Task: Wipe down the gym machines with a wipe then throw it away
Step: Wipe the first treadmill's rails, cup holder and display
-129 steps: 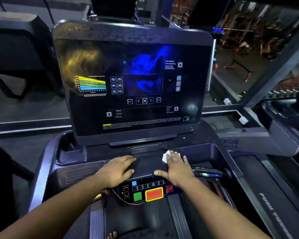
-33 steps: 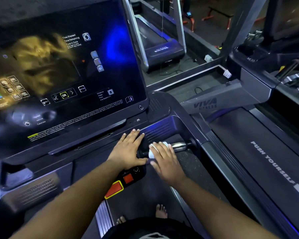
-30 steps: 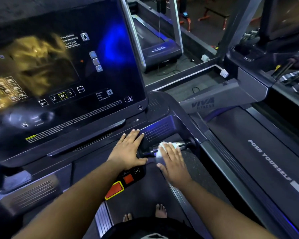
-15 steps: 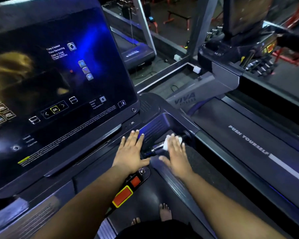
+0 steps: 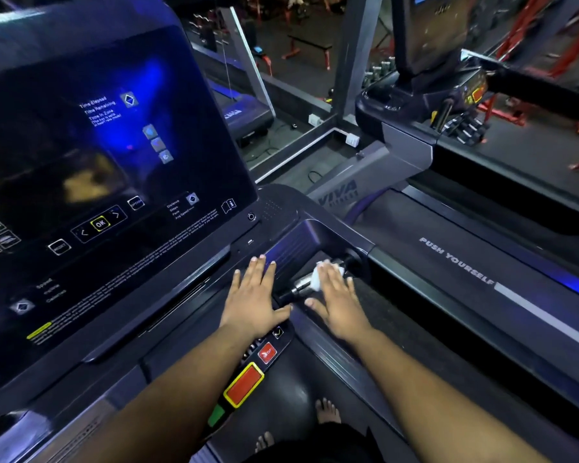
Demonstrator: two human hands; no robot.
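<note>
I stand on a dark treadmill whose big console screen (image 5: pixel 114 168) fills the left of the view. A small white wipe (image 5: pixel 316 278) lies on the shiny metal handlebar (image 5: pixel 300 288) at the console's right end. My right hand (image 5: pixel 336 304) presses the wipe onto the bar with straight fingers, covering most of it. My left hand (image 5: pixel 256 300) rests flat, fingers spread, on the console deck (image 5: pixel 194 315) just left of the bar.
A keypad with a red stop button (image 5: pixel 243 385) sits below my left wrist. A second treadmill (image 5: pixel 465 265) marked PUSH YOURSELF runs along the right, its console (image 5: pixel 428 48) at the top right. My bare feet (image 5: pixel 328 411) stand on the belt.
My right hand slid the wipe from the console deck rightward onto the metal handlebar and further along it. My left hand stays flat on the deck. My head turned right.
</note>
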